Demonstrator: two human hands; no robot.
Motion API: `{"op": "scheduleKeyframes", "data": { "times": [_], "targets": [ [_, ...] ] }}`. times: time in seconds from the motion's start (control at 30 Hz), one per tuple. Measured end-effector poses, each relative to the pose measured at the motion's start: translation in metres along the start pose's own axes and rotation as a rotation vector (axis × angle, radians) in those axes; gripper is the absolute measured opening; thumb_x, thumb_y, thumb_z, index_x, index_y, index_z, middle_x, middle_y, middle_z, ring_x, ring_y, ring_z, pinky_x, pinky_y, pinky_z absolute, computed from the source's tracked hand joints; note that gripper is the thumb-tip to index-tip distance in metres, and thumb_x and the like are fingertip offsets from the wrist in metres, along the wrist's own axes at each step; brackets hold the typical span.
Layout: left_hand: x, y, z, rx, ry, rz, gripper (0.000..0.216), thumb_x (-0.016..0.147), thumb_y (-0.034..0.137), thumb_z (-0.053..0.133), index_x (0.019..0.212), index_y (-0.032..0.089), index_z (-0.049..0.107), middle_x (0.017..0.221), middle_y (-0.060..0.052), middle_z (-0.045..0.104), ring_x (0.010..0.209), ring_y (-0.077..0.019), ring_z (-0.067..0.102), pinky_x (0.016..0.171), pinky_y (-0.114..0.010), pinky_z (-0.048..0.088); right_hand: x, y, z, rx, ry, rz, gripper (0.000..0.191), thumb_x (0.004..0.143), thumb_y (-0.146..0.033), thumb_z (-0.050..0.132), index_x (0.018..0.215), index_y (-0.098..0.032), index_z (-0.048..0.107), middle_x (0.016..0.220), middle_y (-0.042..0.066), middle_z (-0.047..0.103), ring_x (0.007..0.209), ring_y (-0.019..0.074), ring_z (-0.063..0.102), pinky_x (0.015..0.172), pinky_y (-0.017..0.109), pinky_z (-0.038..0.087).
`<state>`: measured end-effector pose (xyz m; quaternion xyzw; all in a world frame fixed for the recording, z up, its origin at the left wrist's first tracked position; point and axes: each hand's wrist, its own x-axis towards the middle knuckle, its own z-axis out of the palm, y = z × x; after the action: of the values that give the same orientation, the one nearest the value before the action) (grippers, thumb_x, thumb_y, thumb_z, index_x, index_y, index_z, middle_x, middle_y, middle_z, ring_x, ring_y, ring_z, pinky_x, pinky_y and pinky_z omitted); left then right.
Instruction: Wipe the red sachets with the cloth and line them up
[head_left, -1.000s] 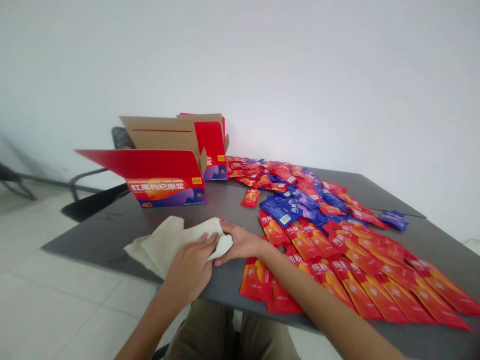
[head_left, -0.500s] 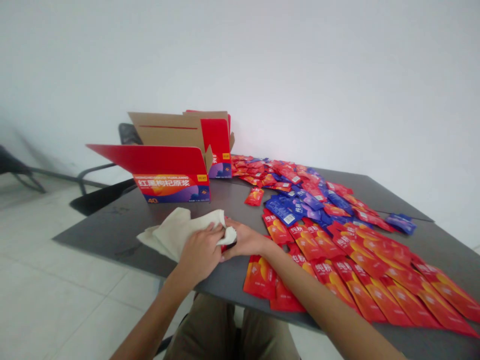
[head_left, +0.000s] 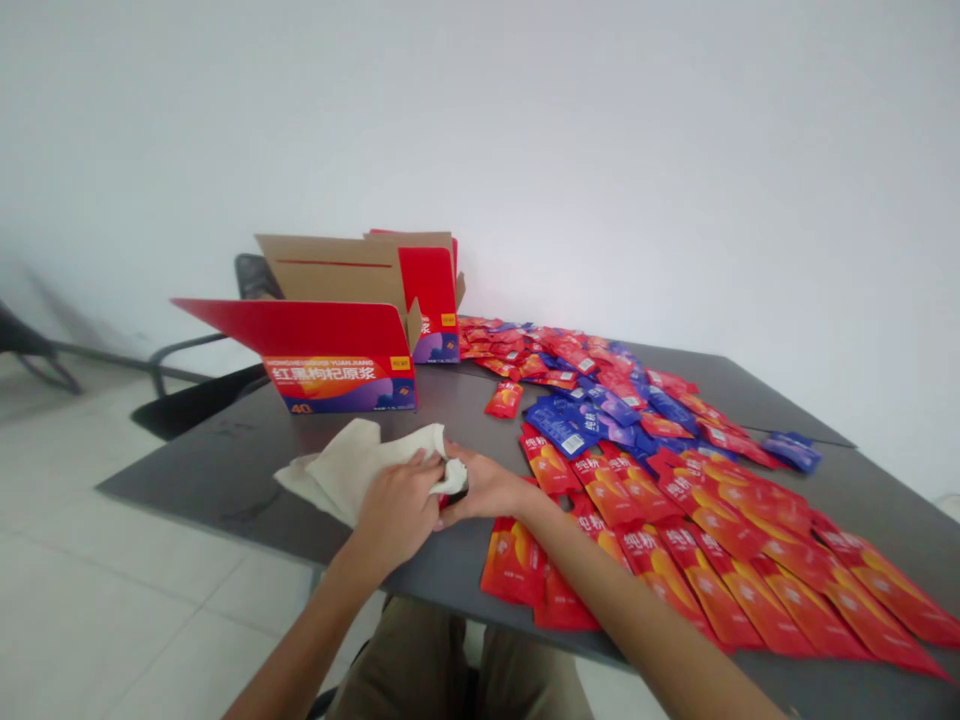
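Near the front edge of the table, my left hand is closed on a cream cloth and presses a fold of it against what my right hand holds. My right hand curls from the other side around a red pouch, of which only a small red and dark part shows between cloth and fingers. Right of my hands, red pouches with orange print lie in overlapping rows, some under my right forearm. A single small red sachet lies beyond my right hand.
On the dark grey table an open red carton stands behind the cloth, its flaps up. A second open carton is behind it. A pile of red and blue sachets spreads along the back. A black chair stands at the left.
The view has shifted slightly, so the table contents sit a little lower and further left. Both hands stay together at the cloth, with hardly any movement.
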<state>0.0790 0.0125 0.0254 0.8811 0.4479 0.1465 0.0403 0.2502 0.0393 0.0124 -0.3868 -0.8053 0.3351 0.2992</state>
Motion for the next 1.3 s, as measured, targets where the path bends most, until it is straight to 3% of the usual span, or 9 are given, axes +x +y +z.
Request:
{"op": "scheduleKeyframes", "data": {
  "times": [0.17,0.37,0.57,0.77,0.97,1.1,1.2,1.3],
  "targets": [
    [-0.025,0.002,0.005,0.032,0.024,-0.001,0.056,0.077,0.003,0.041,0.128,0.018,0.056,0.137,-0.008,0.057,0.135,-0.0247,0.042,0.107,-0.042,0.040,-0.001,-0.001,-0.001,-0.050,-0.025,0.007,0.079,0.048,-0.035,0.087,0.120,-0.024,0.059,0.126,0.004,0.059,0.121,0.0261,0.051,0.106,0.037,0.035],
    [-0.003,0.005,-0.002,0.027,-0.008,-0.039,0.047,0.078,0.005,0.043,0.117,0.021,0.064,0.129,-0.006,0.063,0.131,-0.0240,0.047,0.104,-0.038,0.042,0.000,0.002,-0.001,0.017,-0.026,-0.002,0.077,0.054,-0.036,0.085,0.124,-0.022,0.055,0.114,0.001,0.064,0.102,0.0203,0.060,0.096,0.032,0.044],
    [-0.027,0.003,0.005,0.037,0.014,0.003,0.054,0.079,0.004,0.042,0.130,0.017,0.055,0.137,-0.010,0.056,0.134,-0.0247,0.043,0.106,-0.042,0.040,0.000,-0.002,-0.002,-0.058,-0.024,0.013,0.078,0.048,-0.033,0.087,0.119,-0.022,0.059,0.128,0.006,0.059,0.120,0.0261,0.052,0.105,0.038,0.037],
    [0.003,0.004,-0.003,0.027,-0.037,-0.034,0.045,0.077,0.004,0.044,0.112,0.022,0.066,0.125,-0.006,0.066,0.131,-0.0238,0.047,0.106,-0.039,0.041,0.000,0.001,-0.001,0.000,-0.027,0.020,0.077,0.053,-0.036,0.085,0.122,-0.021,0.055,0.114,0.002,0.064,0.096,0.0192,0.062,0.092,0.031,0.046],
    [-0.024,0.004,0.002,0.018,0.020,-0.001,0.052,0.080,0.005,0.042,0.129,0.019,0.056,0.135,-0.009,0.058,0.134,-0.0248,0.044,0.106,-0.041,0.040,-0.001,-0.002,-0.002,-0.047,-0.024,0.018,0.078,0.049,-0.035,0.087,0.120,-0.024,0.058,0.124,0.003,0.061,0.120,0.0245,0.053,0.105,0.036,0.036],
    [-0.010,0.005,-0.001,0.000,0.010,-0.031,0.049,0.078,0.005,0.043,0.121,0.020,0.062,0.131,-0.006,0.062,0.132,-0.0248,0.047,0.105,-0.040,0.041,0.000,-0.002,-0.002,0.001,-0.042,0.007,0.075,0.053,-0.035,0.085,0.121,-0.022,0.058,0.120,0.002,0.063,0.110,0.0224,0.058,0.101,0.035,0.041],
    [0.006,-0.001,-0.005,-0.041,-0.006,-0.038,0.048,0.076,0.005,0.041,0.114,0.023,0.066,0.125,-0.003,0.066,0.129,-0.0221,0.049,0.107,-0.037,0.040,-0.002,-0.003,-0.004,0.045,-0.052,0.081,0.087,0.053,-0.040,0.085,0.130,-0.022,0.051,0.123,0.004,0.063,0.108,0.0229,0.060,0.100,0.035,0.042],
    [-0.002,-0.014,-0.004,-0.066,0.044,-0.102,0.052,0.078,0.007,0.038,0.122,0.020,0.062,0.131,-0.004,0.062,0.127,-0.0193,0.052,0.109,-0.035,0.038,-0.004,-0.008,-0.008,0.026,-0.080,0.189,0.105,0.049,-0.047,0.086,0.141,-0.018,0.042,0.140,0.011,0.051,0.127,0.0287,0.049,0.109,0.040,0.035]
  ]
}}
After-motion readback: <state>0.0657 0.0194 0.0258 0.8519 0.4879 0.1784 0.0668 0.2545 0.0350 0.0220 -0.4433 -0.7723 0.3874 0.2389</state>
